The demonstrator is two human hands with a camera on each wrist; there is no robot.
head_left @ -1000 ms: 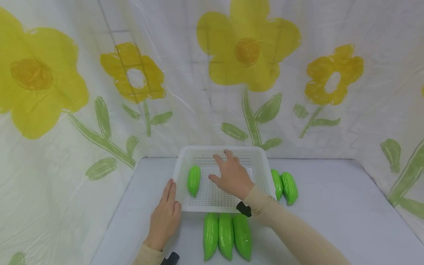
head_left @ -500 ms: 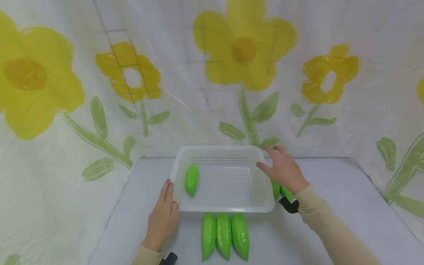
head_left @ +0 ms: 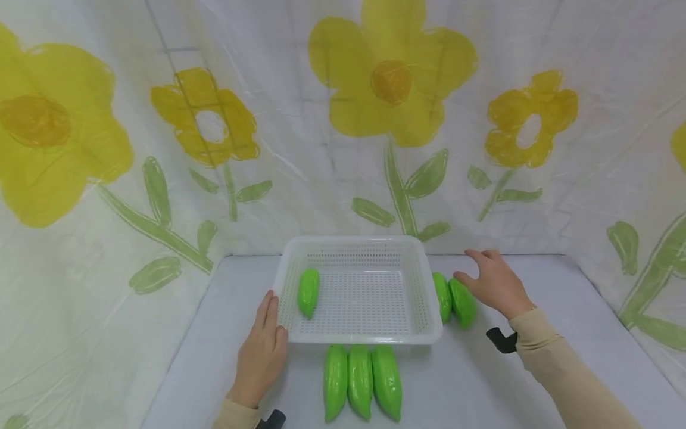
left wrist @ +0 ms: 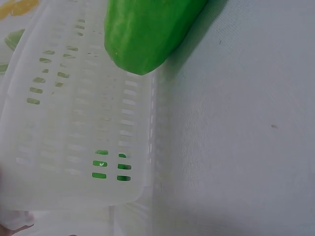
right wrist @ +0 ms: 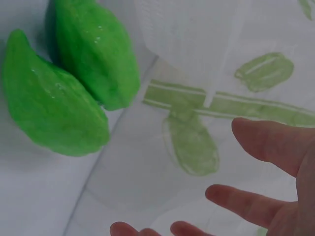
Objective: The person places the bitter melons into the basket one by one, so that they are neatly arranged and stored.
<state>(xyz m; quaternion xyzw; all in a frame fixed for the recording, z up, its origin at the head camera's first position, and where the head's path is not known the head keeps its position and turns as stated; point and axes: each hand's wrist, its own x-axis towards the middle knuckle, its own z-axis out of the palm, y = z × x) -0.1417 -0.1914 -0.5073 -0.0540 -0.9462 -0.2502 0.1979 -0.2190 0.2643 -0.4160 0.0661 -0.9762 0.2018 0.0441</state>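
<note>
Table (head_left: 536, 381) white, flower-print sheet (head_left: 343, 119) behind.

L wrist view is cutting off the green gourd (left wrist: 147, 34) at top edge; basket (left wrist: 74, 123) wall is hiding another, showing only thru slots.

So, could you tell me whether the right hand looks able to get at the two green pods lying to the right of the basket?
Probably yes. The right hand hovers open just beside the outer pod, its thumb nearly at it, and nothing lies between them. The basket only borders the inner pod on the far side.
</note>
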